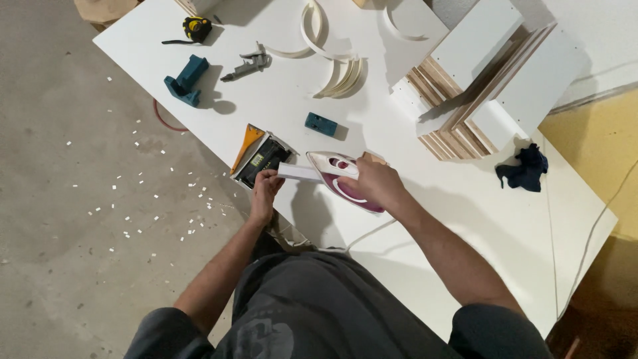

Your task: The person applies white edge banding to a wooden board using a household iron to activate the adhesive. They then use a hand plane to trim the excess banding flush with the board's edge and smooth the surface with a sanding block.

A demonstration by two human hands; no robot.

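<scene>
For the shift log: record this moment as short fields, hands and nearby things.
Left hand: left hand holds a narrow white strip piece at its end.
Right hand: right hand grips a white and purple clothes iron against the strip.
Surface: white worktable.
Nearby: orange scraper, tape measure, curled edge banding, stacked white panels, dark cloth.

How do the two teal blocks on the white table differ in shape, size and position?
The large teal block is bigger and L-shaped, with a raised end; the small teal block is a plain short bar. The large teal block lies far from the hands, near the tape measure; the small teal block lies just beyond the iron that the right hand grips. Both share the teal colour, rest on the table and are untouched.
</scene>
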